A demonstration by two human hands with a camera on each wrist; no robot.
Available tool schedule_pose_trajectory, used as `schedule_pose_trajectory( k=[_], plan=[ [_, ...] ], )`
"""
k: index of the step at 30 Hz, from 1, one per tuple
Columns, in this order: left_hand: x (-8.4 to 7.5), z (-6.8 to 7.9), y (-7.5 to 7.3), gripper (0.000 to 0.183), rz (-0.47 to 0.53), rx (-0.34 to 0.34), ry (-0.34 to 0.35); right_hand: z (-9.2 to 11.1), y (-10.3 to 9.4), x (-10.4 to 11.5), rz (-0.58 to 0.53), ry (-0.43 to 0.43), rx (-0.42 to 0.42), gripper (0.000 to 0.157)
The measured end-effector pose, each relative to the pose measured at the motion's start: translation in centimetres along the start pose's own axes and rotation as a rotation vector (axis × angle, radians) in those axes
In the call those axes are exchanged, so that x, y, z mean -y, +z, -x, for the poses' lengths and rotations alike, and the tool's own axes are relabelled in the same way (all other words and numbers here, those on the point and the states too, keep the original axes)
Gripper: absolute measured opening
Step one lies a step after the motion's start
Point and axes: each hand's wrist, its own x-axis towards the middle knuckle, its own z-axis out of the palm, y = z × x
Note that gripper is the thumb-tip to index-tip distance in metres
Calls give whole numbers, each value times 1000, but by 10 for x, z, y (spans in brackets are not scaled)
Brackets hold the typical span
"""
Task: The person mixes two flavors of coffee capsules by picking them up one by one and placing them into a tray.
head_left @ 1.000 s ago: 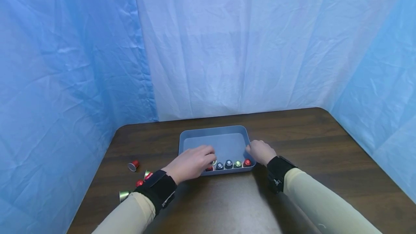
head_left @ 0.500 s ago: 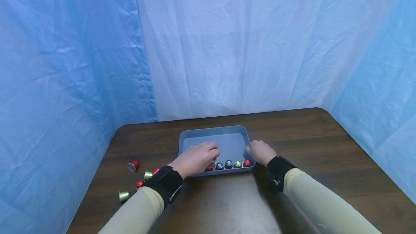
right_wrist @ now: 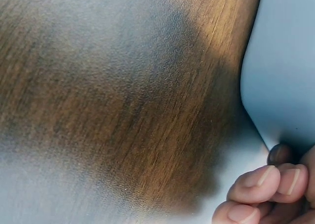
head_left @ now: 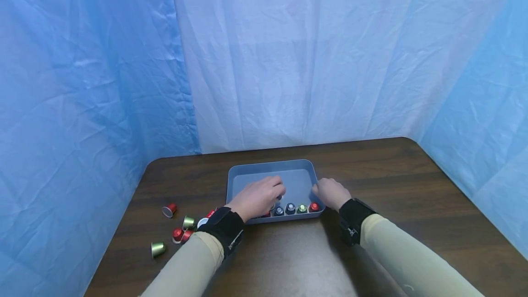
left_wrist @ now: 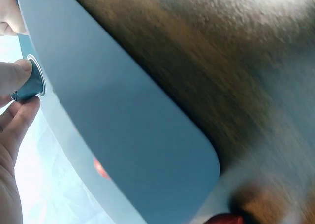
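My left hand (head_left: 257,197) is over the grey-blue tray (head_left: 270,165). In the left wrist view its thumb and fingers pinch a dark coffee capsule (left_wrist: 31,81), rim towards the tray's wall. Along the tray's near side runs a row of capsules: a dark blue one (head_left: 278,211), another dark one (head_left: 290,208), a green one (head_left: 302,208) and a red one (head_left: 314,207) in the corner. The row's left end is mostly hidden by my left hand. My right hand (head_left: 332,193) grips the tray's right rim, its fingers (right_wrist: 256,182) curled at the edge.
Left of the tray, loose capsules lie on the brown table (head_left: 371,164): a red one (head_left: 169,210) by itself, a green one (head_left: 157,249), another green one (head_left: 188,222) and several red ones close by. Blue sheeting (head_left: 264,58) surrounds the table's back and sides.
My left hand has shifted right and slightly farther away over the tray, uncovering more of the loose capsules at left. My right hand and the tray have stayed in place.
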Motion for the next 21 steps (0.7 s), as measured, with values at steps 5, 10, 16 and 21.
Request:
schedule_pose_trajectory(
  k=[5,10,16,21],
  plan=[
    [-3,-5,3,19,-15,14,6,-1,0,0,2,1,0,34],
    [-3,-7,8,22,-64,3,33,-1,1,1,5,-3,-1,35],
    [-2,-9,14,21,-90,15,27,-1,0,0,0,4,5,35],
    [-3,-12,17,20,-93,49,8,0,-2,-1,-6,24,15,36]
  ],
)
